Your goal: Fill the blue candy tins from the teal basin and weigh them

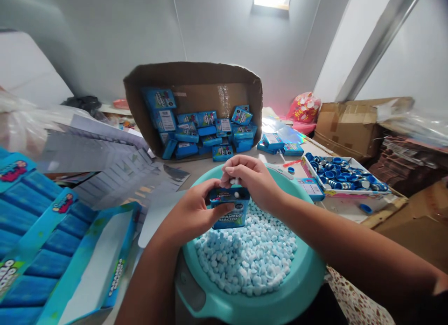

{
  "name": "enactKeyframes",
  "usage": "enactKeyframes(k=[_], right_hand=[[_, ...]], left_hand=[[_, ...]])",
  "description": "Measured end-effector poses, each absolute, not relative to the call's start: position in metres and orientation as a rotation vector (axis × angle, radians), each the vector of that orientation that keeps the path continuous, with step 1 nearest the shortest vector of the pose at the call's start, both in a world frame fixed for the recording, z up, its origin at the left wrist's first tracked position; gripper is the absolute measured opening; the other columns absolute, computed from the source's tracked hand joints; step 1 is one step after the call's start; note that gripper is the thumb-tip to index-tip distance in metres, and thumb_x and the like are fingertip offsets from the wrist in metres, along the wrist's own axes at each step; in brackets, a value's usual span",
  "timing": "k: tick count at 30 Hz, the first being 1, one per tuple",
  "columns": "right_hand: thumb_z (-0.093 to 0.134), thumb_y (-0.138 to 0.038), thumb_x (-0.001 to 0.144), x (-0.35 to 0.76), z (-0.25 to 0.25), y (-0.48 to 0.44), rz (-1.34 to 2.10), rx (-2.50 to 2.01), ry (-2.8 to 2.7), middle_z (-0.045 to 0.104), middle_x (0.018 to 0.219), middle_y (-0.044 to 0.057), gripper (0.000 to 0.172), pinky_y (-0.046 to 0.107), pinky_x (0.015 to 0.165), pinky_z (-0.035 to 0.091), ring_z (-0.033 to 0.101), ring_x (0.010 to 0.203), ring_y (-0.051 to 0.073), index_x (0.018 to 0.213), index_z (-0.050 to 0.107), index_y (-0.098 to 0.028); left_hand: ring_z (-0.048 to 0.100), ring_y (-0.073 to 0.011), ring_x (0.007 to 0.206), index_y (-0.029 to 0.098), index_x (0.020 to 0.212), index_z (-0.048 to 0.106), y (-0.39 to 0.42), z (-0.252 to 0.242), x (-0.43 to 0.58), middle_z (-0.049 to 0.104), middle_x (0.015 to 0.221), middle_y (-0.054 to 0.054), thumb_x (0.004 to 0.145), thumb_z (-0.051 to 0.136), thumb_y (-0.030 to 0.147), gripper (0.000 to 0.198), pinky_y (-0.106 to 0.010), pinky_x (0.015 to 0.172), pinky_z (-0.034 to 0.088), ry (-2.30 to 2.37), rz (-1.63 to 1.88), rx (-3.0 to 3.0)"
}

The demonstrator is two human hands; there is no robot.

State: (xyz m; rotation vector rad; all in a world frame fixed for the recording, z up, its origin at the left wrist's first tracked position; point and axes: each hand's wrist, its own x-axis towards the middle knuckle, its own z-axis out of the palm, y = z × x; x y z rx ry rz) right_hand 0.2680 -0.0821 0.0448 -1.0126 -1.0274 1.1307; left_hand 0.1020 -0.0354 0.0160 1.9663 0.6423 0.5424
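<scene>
My left hand (191,212) grips a small blue candy box (229,208) over a teal basin (297,287). The basin is full of small pale blue and white candies (247,257). My right hand (250,175) is curled over the box's open top, its fingertips pinching white candies at the opening. Both hands hover just above the heap of candies.
A tilted cardboard carton (196,75) behind holds several filled blue boxes. A white tray of blue caps (345,173) lies to the right, with loose blue boxes (278,144) beside it. Blue display cartons (52,250) stand at the left, flat grey sheets (115,166) behind them, brown cartons (350,122) far right.
</scene>
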Motion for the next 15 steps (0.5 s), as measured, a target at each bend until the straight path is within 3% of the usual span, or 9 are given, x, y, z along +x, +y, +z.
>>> enactKeyframes(k=[9,15], right_hand=[[0.063,-0.033,0.078,0.269,0.044,-0.084,1.130,-0.979,-1.084,0.067,0.070,0.001,0.015,0.032,0.075,0.051,0.064,0.070,0.014,0.076,0.065,-0.018],[0.063,-0.033,0.077,0.272,0.031,-0.073,0.850,-1.049,-0.855,0.064,0.085,0.003,0.018,0.033,0.088,0.049,0.063,0.087,0.016,0.089,0.061,-0.019]], left_hand=[[0.064,-0.0271,0.107,0.022,0.113,0.065,-0.036,0.020,0.102,0.070,0.109,-0.005,0.084,0.070,0.043,0.036,-0.039,0.090,0.052,0.687,0.592,2.008],[0.068,-0.0221,0.089,0.020,0.115,0.065,-0.031,0.013,0.106,0.072,0.106,-0.006,0.076,0.075,0.045,0.047,-0.034,0.077,0.055,1.024,0.817,1.847]])
